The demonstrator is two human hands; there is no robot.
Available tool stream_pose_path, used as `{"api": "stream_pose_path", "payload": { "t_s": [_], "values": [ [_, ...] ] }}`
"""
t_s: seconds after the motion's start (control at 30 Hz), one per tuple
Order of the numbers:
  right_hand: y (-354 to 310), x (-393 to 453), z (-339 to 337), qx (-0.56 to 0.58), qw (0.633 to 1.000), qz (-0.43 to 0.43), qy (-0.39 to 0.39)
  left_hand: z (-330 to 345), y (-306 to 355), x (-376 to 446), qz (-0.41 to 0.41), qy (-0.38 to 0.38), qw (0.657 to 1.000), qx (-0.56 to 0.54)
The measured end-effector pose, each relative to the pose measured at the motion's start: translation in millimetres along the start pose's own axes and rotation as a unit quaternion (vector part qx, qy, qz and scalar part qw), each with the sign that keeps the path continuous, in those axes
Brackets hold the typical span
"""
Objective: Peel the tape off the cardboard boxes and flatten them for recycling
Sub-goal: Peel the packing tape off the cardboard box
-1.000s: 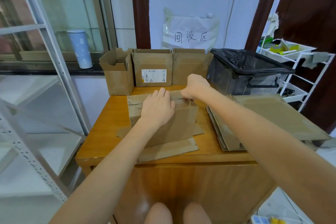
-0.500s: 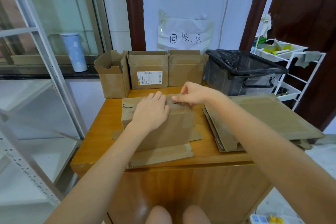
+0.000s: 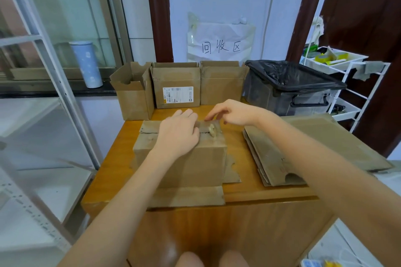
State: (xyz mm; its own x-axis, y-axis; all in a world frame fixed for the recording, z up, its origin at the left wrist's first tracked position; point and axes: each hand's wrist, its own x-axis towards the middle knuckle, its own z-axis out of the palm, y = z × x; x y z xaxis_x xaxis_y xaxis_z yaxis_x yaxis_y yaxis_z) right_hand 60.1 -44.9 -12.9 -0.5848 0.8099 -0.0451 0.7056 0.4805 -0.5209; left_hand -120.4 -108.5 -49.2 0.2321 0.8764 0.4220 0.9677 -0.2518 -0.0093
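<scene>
A brown cardboard box (image 3: 191, 158) is seen in the middle of the wooden tabletop (image 3: 117, 167), with its bottom flaps spread flat toward the near edge. The left hand (image 3: 176, 131) is laid flat on top of the box, with its fingers straight and pressed down on the lid. The right hand (image 3: 233, 112) is held just above the far right part of the lid. A crumpled bit of pale tape (image 3: 213, 129) is seen right under its fingers, and it looks pinched between the thumb and first finger, but this is hard to see. A dark seam is seen across the lid, by the left hand.

Three open boxes are lined up along the far edge of the tabletop: a plain box (image 3: 133, 93) at the far left corner, a box with a white label (image 3: 176, 85) beside it, and another plain box (image 3: 221, 82) next to that. A stack of flattened cardboard (image 3: 314, 147) is laid on the right side of the tabletop and hangs over its right edge.

A bin with a black bag (image 3: 290, 84) is seen behind the stack. A paper sign (image 3: 221, 41) is stuck on the wall behind the boxes. A blue cup (image 3: 86, 64) is stood on the window ledge at the left. A white rack (image 3: 347, 80) is seen at the right.
</scene>
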Motion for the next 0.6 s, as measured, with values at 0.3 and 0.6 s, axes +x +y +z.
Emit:
{"api": "stream_pose_path", "payload": {
  "t_s": [0.3,0.6],
  "values": [
    [-2,1,-5,-0.010,0.992,-0.105,-0.065,3,-54,0,0.149,-0.024,0.981,-0.122],
    [1,-11,18,0.038,0.988,-0.149,-0.023,-2,-57,-4,0.208,-0.057,0.964,-0.158]
  ]
}}
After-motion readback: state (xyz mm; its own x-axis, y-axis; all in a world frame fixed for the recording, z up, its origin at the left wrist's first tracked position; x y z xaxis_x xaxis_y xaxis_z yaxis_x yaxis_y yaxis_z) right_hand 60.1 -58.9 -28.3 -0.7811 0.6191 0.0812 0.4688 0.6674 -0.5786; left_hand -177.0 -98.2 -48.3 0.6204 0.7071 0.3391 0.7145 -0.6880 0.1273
